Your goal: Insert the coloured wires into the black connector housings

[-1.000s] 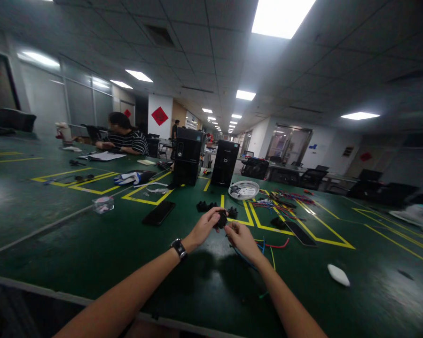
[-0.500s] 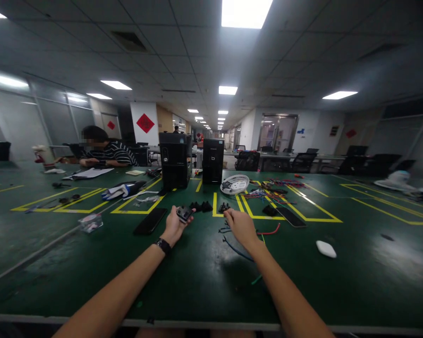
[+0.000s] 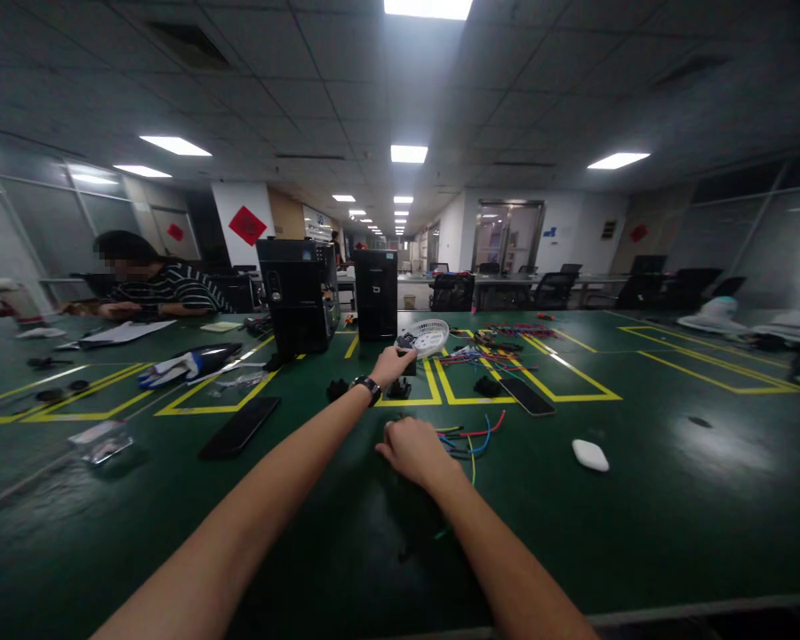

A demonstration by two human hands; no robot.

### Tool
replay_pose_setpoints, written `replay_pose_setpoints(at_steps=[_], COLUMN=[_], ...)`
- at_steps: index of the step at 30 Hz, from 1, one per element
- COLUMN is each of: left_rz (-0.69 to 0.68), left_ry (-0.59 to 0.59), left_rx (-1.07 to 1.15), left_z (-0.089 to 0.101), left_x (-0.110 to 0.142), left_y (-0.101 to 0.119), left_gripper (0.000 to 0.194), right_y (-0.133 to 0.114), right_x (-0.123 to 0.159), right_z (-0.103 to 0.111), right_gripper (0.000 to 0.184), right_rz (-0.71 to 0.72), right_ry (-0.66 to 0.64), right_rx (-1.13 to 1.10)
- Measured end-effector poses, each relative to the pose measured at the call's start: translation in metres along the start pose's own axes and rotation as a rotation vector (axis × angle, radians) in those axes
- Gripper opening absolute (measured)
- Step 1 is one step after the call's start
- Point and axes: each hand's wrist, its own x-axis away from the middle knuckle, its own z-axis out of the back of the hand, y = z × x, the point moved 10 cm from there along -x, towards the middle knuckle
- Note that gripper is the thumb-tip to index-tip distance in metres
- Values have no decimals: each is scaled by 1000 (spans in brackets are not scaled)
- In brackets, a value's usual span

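Note:
My left hand is stretched far forward to the near rim of a white plastic basket, its fingers closed on a small black part. A watch sits on that wrist. My right hand rests knuckles-up on the green table, closer to me, with its fingers curled down. What lies under them is hidden. A bunch of loose coloured wires lies just to its right. More small black parts lie inside the yellow tape lines near my left wrist.
Two black computer towers stand behind the basket. A dark phone lies left, another right, and a white oval object farther right. A clear bag and gloves lie left. A person in a striped shirt sits far left.
My hands were together on the black part, then separated. My left hand has carried it forward to the basket; my right hand has drawn back to the table beside the wires.

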Motion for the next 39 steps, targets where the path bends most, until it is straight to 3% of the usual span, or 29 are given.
replay_pose_setpoints(at_steps=[4,8,13,17,21,24,26,28,30,33,36,39], left_rz=[-13,-24,-68,-195,-349,-397,-408,-428,-456,-499,-550,-520], left_ry=[-67,-143,-169,-195,-422,-593,-672,-712,-725,-701,-585,-453], left_rx=[-219,-384,-553,-646,-653,-661,-676,-689,-693,-686,-571,-221], left_z=[-45,-81,-93,-108,-175,-229,-253,-263,-259,-229,-169,-89], left_x=[-39,-59,-66,-66,-56,-39,-27,-18,-13,-5,10,35], left_y=[-10,-26,-39,-21,6,16,17,18,20,27,46,59], left_gripper=[22,21,12,27,53,68,67,59,54,53,64,89], right_y=[-23,-25,-12,-5,0,0,-2,-2,-3,-5,-4,4], right_x=[5,6,3,2,0,-2,-3,-3,-3,-2,-2,-2], right_z=[-8,-15,-25,-27,-34,-42,-42,-38,-34,-26,-10,9], right_gripper=[46,35,38,31,32,38,43,44,43,36,32,29], right_rz=[132,159,90,-6,-59,0,67,108,122,108,56,-12], right_ry=[-69,-94,-143,-115,-127,-170,-158,-122,-99,-85,-21,80], right_rx=[-4,-14,-64,-78,-95,-129,-137,-125,-101,-75,-89,-149])
